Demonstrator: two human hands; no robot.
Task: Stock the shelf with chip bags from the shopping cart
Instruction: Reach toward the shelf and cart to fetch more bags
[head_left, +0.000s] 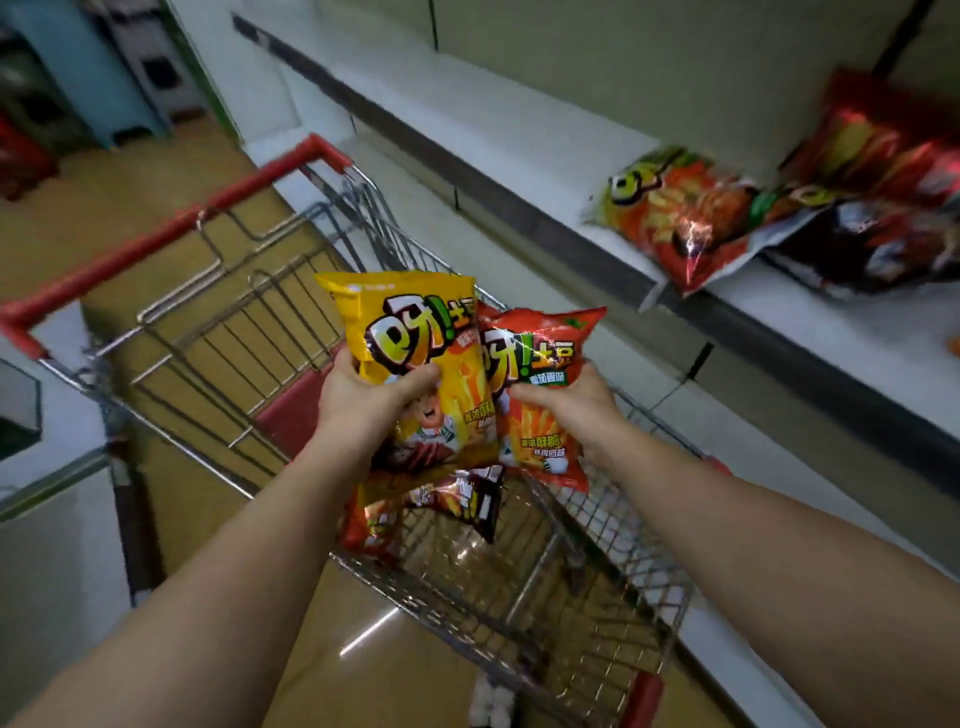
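My left hand (363, 397) grips a yellow chip bag (415, 332) by its left edge, thumb across the front. Beside it, my right hand (566, 400) grips a red chip bag (540, 431) by its right edge. Both bags are held upright above the wire shopping cart (249, 332), the yellow one overlapping the red one. More bags, a dark one (467, 499) and a red one (363, 530), lie in the cart under my hands. On the white shelf (509, 135) to the right lies a red and green bag (670, 218) beside a pile of red and dark bags (883, 208).
The cart has a red handle bar (156, 239) at its far left end and stands on a tan floor (130, 176). A white cabinet (57, 519) stands to the left. A lower shelf board (769, 441) runs along the right, close to the cart.
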